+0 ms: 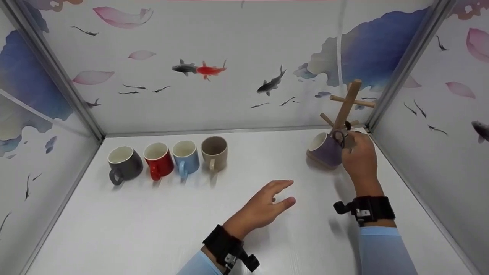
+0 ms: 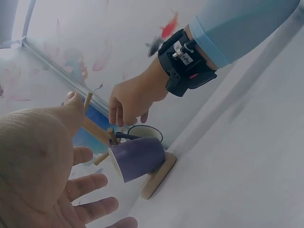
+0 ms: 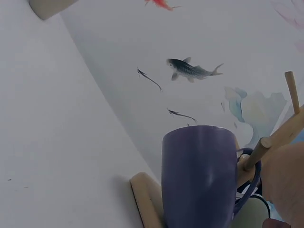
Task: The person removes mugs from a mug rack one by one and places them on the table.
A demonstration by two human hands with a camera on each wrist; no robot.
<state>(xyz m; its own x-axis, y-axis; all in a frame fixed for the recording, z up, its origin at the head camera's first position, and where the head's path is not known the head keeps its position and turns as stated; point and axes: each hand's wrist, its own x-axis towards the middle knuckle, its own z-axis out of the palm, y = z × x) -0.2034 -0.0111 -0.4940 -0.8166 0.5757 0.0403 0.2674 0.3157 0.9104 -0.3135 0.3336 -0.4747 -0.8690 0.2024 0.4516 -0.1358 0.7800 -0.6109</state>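
Note:
A purple mug with a pale inside hangs tilted by its handle on a wooden mug rack. Behind it on the rack is a grey-green mug with a dark rim, mostly hidden in the head view. My right hand is at this second mug, fingers bent downward and fingertips right at the rim in the left wrist view; whether they grip it I cannot tell. My left hand hovers over the table left of the rack, thumb and fingers spread, holding nothing.
A row of upright mugs stands at the back left: dark grey, red, light blue and beige. Patterned walls enclose the white table at the back and both sides. The rack stands near the back right corner.

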